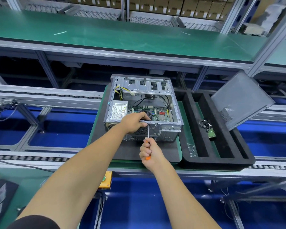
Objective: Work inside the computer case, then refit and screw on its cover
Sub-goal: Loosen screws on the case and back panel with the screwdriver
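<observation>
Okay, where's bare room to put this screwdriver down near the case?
Bare dark mat in front of the computer case, left of the foam tray. The tray's middle slot is mostly bare; its right slot holds a cabled part, its left a screw bag.

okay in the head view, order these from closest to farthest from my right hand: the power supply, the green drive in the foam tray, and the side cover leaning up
1. Power supply, up-left of the right hand, inside the case.
2. Green drive, to the right in the foam tray.
3. Side cover, far right, leaning.

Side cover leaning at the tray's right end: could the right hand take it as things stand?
Probably not yet: the right hand grips the orange screwdriver, so its fingers are occupied. The path to the side cover itself looks unobstructed.
</observation>
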Motion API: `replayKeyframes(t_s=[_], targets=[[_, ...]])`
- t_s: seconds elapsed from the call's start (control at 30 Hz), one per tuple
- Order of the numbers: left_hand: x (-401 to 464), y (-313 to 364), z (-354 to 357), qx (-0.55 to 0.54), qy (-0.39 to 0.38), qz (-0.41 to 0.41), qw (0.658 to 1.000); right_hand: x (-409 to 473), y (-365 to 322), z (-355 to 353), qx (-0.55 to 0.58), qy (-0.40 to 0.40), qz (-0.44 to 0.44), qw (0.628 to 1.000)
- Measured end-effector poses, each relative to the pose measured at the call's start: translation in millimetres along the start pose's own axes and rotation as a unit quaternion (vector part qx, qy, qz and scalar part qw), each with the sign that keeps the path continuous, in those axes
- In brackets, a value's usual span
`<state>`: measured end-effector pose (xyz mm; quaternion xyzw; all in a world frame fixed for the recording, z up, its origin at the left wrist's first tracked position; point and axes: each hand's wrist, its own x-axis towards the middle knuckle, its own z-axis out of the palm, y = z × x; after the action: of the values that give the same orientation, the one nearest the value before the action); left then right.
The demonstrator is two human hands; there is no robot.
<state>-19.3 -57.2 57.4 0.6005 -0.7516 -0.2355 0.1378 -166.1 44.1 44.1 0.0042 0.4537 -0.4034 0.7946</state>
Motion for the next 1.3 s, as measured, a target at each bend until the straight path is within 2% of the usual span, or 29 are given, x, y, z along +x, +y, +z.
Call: replayKeyframes(t_s=[0.07, 0.1, 0.23, 0.3, 0.37, 0.4, 0.43, 0.47, 0.5, 0.53, 0.6, 0.63, 0.67, 0.73, 0.87, 1.1, 1.3], targets=[[-0.1, 0.5, -0.7, -0.001, -0.002, 0.002, 1.000, 1.4, 1.8, -1.0, 0.004, -0.016, 0.006, 1.000], [-0.3, 0.4, -1.0, -0.003, -0.004, 0.003, 1.000, 0.9, 3.2, 1.1, -0.017, 0.003, -0.005, 1.000], [-1.5, -0.6, -1.5, -0.003, 0.000, 0.013, 1.000, -2.9, 6.5, 12.0, -0.155, 0.136, -0.090, 0.974], [-0.9, -1.1, -1.6, -0.004, 0.001, 0.010, 1.000, -4.0, 8.8, 16.1, -0.278, 0.210, -0.167, 0.922], [-0.6, -1.5, -1.3, -0.003, -0.001, 0.005, 1.000, -3.8, 11.9, 17.3, -0.411, 0.276, -0.229, 0.838], [-0.8, -1.3, -0.9, -0.002, -0.001, 0.004, 1.000, -2.0, 14.0, 18.2, -0.462, 0.291, -0.246, 0.801], [-1.0, -1.0, -0.7, -0.001, 0.001, 0.003, 1.000, 0.7, 16.0, 19.2, -0.488, 0.293, -0.259, 0.780], [-1.3, -0.8, -0.7, -0.001, 0.003, 0.003, 1.000, 3.2, 18.1, 20.0, -0.492, 0.280, -0.264, 0.781], [-1.8, -0.9, -0.7, -0.001, 0.003, 0.004, 1.000, 6.5, 18.7, 19.6, -0.465, 0.251, -0.262, 0.807], [-2.1, -1.1, -0.7, -0.001, 0.002, 0.007, 1.000, 9.9, 17.0, 18.1, -0.404, 0.211, -0.244, 0.856], [-2.6, -1.6, -1.8, -0.001, -0.001, 0.015, 1.000, 10.9, 8.2, 14.6, -0.227, 0.100, -0.136, 0.959], [-2.6, -1.6, -2.4, -0.002, -0.003, 0.018, 1.000, 9.2, 2.2, 10.5, -0.144, 0.040, -0.067, 0.986], [-2.1, -1.5, -2.5, -0.005, -0.005, 0.021, 1.000, 7.7, -3.2, 5.6, -0.094, -0.013, -0.016, 0.995], [-1.3, -1.2, -2.8, -0.007, -0.011, 0.022, 1.000, 5.8, -9.8, -3.3, -0.068, -0.073, 0.024, 0.995], [1.0, -0.7, -5.8, -0.020, -0.037, 0.011, 0.999, 2.0, -15.5, -8.5, -0.102, -0.092, 0.042, 0.990], [1.3, 4.0, -8.6, -0.010, -0.069, 0.003, 0.998, -3.3, -11.9, 1.6, -0.134, -0.027, 0.004, 0.991], [-7.6, 4.4, -5.0, 0.024, -0.017, 0.084, 0.996, -0.2, -12.0, 0.9, -0.141, 0.026, -0.030, 0.989]])
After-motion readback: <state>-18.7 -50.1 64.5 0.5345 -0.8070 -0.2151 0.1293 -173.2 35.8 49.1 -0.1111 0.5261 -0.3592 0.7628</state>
